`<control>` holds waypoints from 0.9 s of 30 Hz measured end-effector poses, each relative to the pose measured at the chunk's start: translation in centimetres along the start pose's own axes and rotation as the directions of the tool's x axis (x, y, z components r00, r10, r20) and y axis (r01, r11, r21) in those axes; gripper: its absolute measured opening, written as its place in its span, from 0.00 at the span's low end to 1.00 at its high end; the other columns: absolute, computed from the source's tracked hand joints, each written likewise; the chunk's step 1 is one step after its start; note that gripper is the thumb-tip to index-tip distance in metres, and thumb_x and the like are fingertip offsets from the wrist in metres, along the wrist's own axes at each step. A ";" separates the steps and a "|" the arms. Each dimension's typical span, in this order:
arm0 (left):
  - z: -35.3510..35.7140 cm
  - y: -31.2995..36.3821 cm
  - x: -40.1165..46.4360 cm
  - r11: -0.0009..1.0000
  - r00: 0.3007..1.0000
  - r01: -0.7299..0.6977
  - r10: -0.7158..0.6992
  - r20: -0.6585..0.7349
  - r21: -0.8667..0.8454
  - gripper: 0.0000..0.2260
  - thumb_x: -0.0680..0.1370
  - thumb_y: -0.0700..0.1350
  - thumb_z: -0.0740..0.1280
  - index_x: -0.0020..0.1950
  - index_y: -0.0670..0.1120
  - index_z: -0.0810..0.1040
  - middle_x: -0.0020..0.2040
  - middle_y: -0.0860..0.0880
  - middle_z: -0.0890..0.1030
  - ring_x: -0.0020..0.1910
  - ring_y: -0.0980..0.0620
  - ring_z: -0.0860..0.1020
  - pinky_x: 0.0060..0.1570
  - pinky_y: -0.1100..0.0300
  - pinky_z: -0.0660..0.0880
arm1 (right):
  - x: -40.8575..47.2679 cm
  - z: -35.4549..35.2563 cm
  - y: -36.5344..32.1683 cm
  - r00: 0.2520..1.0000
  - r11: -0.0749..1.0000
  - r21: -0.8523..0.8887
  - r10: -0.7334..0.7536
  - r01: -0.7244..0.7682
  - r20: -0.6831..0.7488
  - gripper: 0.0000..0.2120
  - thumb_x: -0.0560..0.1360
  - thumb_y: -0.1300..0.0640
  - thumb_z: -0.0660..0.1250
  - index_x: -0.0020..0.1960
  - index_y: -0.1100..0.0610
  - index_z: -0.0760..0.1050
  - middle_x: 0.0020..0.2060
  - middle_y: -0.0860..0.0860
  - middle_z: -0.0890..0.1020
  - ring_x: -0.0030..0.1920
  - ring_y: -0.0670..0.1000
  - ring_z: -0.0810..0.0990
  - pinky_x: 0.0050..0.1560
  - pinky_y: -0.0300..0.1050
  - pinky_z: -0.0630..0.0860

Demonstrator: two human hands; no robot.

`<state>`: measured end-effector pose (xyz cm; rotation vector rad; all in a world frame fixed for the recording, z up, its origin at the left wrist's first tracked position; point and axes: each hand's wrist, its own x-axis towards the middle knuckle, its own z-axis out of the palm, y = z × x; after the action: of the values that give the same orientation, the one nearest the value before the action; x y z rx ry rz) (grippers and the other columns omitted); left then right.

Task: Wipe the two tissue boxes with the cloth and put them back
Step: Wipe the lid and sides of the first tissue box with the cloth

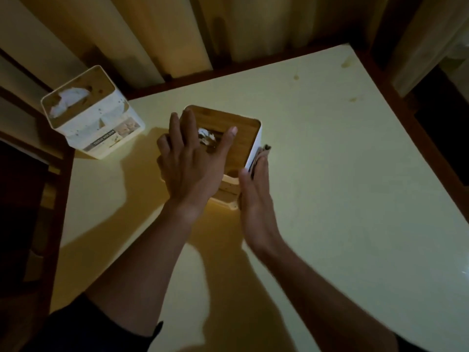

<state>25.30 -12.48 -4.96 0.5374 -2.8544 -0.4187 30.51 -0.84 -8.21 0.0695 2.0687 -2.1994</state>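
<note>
**Near box steadied from above, cloth flat against its side**

On the pale table (342, 174), whose dark wooden rim runs along the far and left edges, two tissue boxes stand apart from each other. Behind the table hangs a cream curtain (177, 29) in long folds. A few small brownish spots mark the tabletop toward its far right corner.

The near tissue box (238, 133) stands upright at about the middle of the table, white-walled with a wooden lid, and a bit of white tissue shows through the opening in the lid. The far tissue box (101, 128) stands upright at the table's far left corner, well apart from the near one; it has the same white walls and wooden lid, tissue poking from the top, and a printed label on the side facing the camera.

The left hand (193, 163) lies flat on the lid of the near box, fingers straight and spread, thumb reaching across the opening. The right hand (256, 196) is pressed with straight fingers against the box's right wall, its thumb on the near top corner. Between that palm and the wall sits the cloth (262, 154), mostly hidden, with only a folded brownish edge showing beyond the fingertips.
</note>
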 end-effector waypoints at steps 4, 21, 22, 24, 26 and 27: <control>-0.1 0.5 0.0 1.000 1.000 0.008 -0.008 -0.010 0.026 0.43 0.77 0.77 0.49 0.84 0.52 0.53 0.83 0.46 0.56 0.77 0.39 0.59 0.71 0.43 0.63 | 5.7 -1.2 -1.2 0.994 0.993 -0.007 0.114 -0.114 0.001 0.55 0.69 0.13 0.52 0.85 0.46 0.56 0.82 0.50 0.67 0.81 0.56 0.69 0.78 0.69 0.67; 0.1 0.7 0.4 0.999 0.999 0.041 -0.041 0.011 0.010 0.40 0.79 0.74 0.48 0.84 0.51 0.51 0.83 0.45 0.55 0.77 0.38 0.59 0.70 0.40 0.64 | 4.6 -1.4 -2.8 0.999 0.999 0.041 -0.023 0.021 0.048 0.44 0.78 0.24 0.54 0.87 0.46 0.51 0.84 0.49 0.63 0.83 0.53 0.65 0.79 0.66 0.67; 0.1 0.7 0.4 0.999 0.999 0.044 -0.045 0.012 0.006 0.40 0.79 0.74 0.49 0.84 0.51 0.51 0.83 0.45 0.55 0.77 0.38 0.58 0.70 0.40 0.64 | 3.5 -1.1 -3.1 0.996 0.996 0.054 -0.073 0.071 0.051 0.43 0.80 0.28 0.55 0.87 0.46 0.47 0.85 0.48 0.59 0.84 0.52 0.62 0.80 0.66 0.65; 0.1 0.9 0.5 0.998 0.997 0.070 -0.070 0.019 0.004 0.40 0.79 0.74 0.49 0.84 0.52 0.50 0.83 0.46 0.54 0.77 0.38 0.58 0.71 0.40 0.63 | 0.4 -0.6 -2.5 0.988 0.988 0.052 -0.146 0.143 0.059 0.39 0.84 0.34 0.55 0.88 0.45 0.44 0.87 0.45 0.54 0.86 0.50 0.55 0.82 0.68 0.61; 0.1 1.1 0.5 0.997 0.997 0.072 -0.072 0.015 0.012 0.39 0.79 0.73 0.48 0.84 0.52 0.50 0.83 0.47 0.54 0.78 0.39 0.57 0.70 0.41 0.63 | -2.7 0.1 -0.6 0.986 0.988 0.070 -0.145 0.140 0.082 0.36 0.85 0.37 0.54 0.88 0.43 0.42 0.87 0.40 0.50 0.87 0.48 0.51 0.82 0.71 0.58; 0.1 1.0 0.4 0.998 0.998 0.058 -0.058 0.008 0.015 0.39 0.80 0.73 0.48 0.84 0.52 0.51 0.83 0.46 0.54 0.77 0.39 0.58 0.70 0.41 0.63 | -3.7 0.3 0.5 0.989 0.991 0.065 -0.120 0.114 0.086 0.36 0.85 0.37 0.53 0.88 0.42 0.41 0.87 0.39 0.48 0.87 0.47 0.49 0.82 0.71 0.57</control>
<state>24.63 -11.66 -4.64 0.6241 -2.8581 -0.4107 34.28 -1.00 -8.24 -0.1462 2.0076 -2.2863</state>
